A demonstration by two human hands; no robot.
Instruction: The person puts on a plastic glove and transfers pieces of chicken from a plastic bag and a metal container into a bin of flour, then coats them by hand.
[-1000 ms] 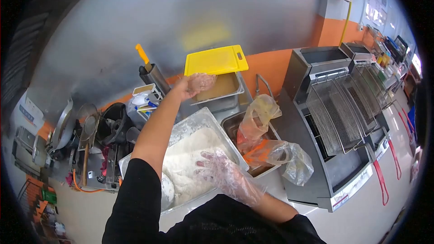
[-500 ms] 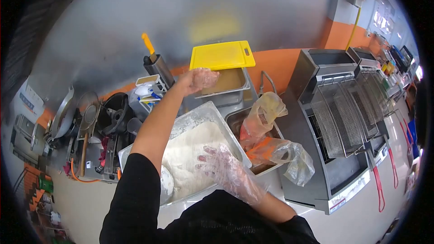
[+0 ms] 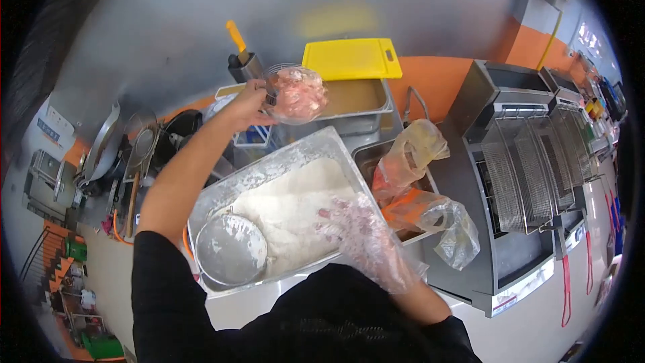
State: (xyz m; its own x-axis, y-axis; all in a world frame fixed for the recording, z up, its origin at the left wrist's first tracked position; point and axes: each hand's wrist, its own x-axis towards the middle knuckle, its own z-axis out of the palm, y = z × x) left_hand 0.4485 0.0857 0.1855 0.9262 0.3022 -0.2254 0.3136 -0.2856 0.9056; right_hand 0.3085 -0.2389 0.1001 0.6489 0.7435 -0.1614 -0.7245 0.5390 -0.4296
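Observation:
My left hand (image 3: 252, 105), bare, grips the edge of a round, see-through bowl of raw meat (image 3: 299, 94) and holds it up beyond the flour tray. Pale pink pieces of meat fill the bowl. Over the flour, my right hand (image 3: 363, 232) in a clear plastic glove has its fingers spread, with flour on the fingertips and nothing in them. White flour (image 3: 295, 208) covers the floor of a deep metal tray (image 3: 344, 151). A round, flour-dusted metal dish or sieve (image 3: 232, 249) lies in the tray's near left corner.
Behind the tray, a yellow cutting board (image 3: 349, 58) rests on a metal container (image 3: 383, 104), with a knife holder (image 3: 246, 67) to its left. Plastic bags (image 3: 406, 158) lie in a metal pan to the right. Farther right stands a fryer with wire baskets (image 3: 510, 175).
My left hand has turned and lifted, bringing the bowl of meat into full view. My right hand stays over the flour. The camera view has shifted, showing more of the round dish.

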